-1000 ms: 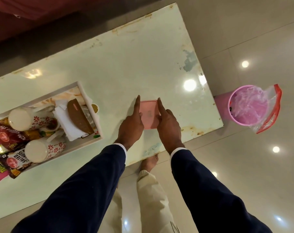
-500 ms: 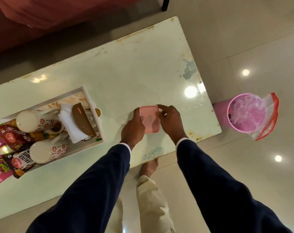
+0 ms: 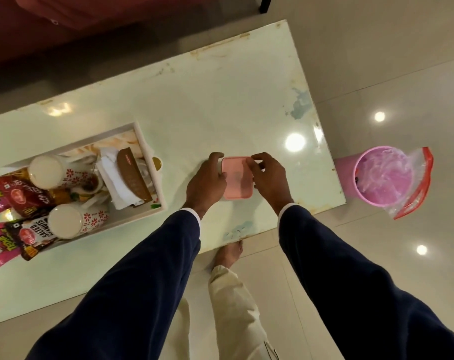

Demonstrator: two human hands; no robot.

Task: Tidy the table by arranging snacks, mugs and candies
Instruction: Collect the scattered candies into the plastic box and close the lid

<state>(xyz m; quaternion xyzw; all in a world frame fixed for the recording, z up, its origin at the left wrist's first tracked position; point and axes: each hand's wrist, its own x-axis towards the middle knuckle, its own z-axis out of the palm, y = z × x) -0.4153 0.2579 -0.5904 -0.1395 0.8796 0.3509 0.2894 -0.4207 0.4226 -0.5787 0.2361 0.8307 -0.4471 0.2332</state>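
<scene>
Both hands gripped pink box point(image 3: 236, 178) on table point(image 3: 194, 105): left hand point(image 3: 206, 181) fingers curled on left edge, right hand point(image 3: 268, 178) pinching far-right corner. Likely lid step; next needs firm pull or press.

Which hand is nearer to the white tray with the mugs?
The left hand. It grips the left side of the pink box, on the side toward the white tray. The right hand holds the far side.

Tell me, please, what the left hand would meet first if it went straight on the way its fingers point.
Its fingers already rest on the pink box; past that, the left hand would probably cross only bare table, though depth is unclear.
</scene>
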